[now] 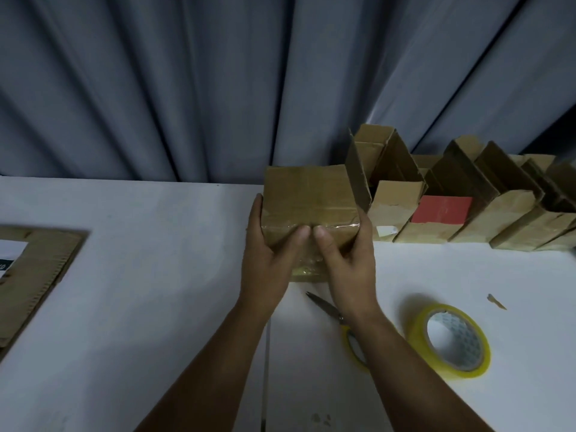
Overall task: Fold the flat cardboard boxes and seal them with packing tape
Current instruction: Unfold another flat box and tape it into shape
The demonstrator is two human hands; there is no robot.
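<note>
A small brown cardboard box (307,194) stands on the white table (140,307), its flaps closed and clear tape shining along its near top edge. My left hand (269,260) grips its left side and my right hand (349,263) grips its right side. Both thumbs press side by side on the taped near face. A roll of yellow packing tape (450,339) lies flat at the right front. Scissors with yellow handles (333,310) lie just below the box, partly hidden under my right wrist.
A row of folded open-topped boxes (467,210) lines the back right edge, one showing a red panel (441,209). A flat cardboard sheet (34,275) with a white label lies at the left. A grey curtain (187,88) hangs behind the table.
</note>
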